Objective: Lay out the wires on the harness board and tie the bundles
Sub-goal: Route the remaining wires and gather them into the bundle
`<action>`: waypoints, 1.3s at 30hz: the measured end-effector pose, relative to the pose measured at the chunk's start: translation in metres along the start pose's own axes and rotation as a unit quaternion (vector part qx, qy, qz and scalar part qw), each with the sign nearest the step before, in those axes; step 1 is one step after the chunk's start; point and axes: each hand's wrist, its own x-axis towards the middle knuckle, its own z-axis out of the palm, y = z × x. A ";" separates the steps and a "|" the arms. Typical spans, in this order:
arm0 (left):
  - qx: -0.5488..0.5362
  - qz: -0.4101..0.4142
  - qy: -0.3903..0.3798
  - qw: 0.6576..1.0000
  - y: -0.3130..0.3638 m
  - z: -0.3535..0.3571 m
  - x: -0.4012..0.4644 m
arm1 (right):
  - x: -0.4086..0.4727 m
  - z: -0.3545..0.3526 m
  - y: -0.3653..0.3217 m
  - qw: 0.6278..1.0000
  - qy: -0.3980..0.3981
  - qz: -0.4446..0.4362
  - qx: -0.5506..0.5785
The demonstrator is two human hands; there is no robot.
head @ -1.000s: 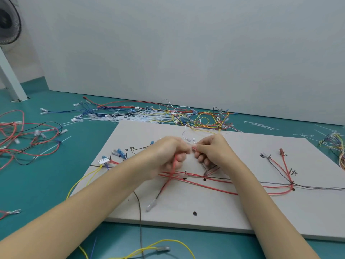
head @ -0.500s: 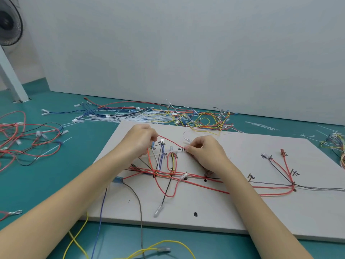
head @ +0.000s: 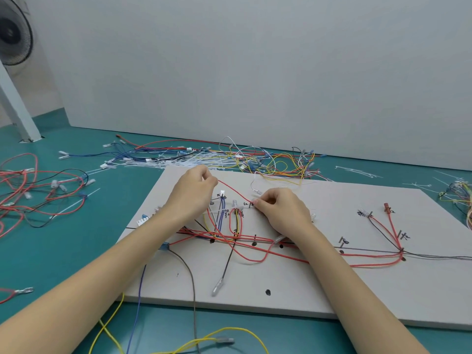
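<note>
the left hand (head: 190,198) and right hand (head: 278,213), together a second ago, are now pinching the red wire (head: 235,191) apart, apparently stretching it over the harness board (head: 332,282).

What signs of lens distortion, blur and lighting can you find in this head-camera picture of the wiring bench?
Head view: wide-angle bend curves the wall's lower edge and tilts the fan post; light is soft and even, with only faint shadows under the harness board; no glare; the left hand and right hand are slightly soft, and the board's handwritten marks are too blurred to read.
</note>
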 end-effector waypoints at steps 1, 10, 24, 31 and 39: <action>-0.007 0.015 0.007 1.000 0.002 0.001 -0.001 | 0.000 0.000 0.001 1.000 -0.004 -0.008 -0.008; 0.066 0.027 0.031 0.997 -0.002 -0.003 0.003 | 0.001 0.000 -0.001 1.000 -0.007 -0.013 -0.005; 0.204 0.071 -0.072 0.974 0.011 -0.033 -0.040 | -0.002 -0.005 0.000 0.997 -0.020 -0.030 0.070; 0.193 0.126 -0.152 0.961 0.029 -0.011 -0.072 | -0.012 -0.023 -0.007 0.997 -0.010 -0.041 0.059; 0.167 0.155 -0.173 0.958 0.037 0.012 -0.081 | -0.042 -0.037 -0.030 0.977 -0.187 0.018 0.102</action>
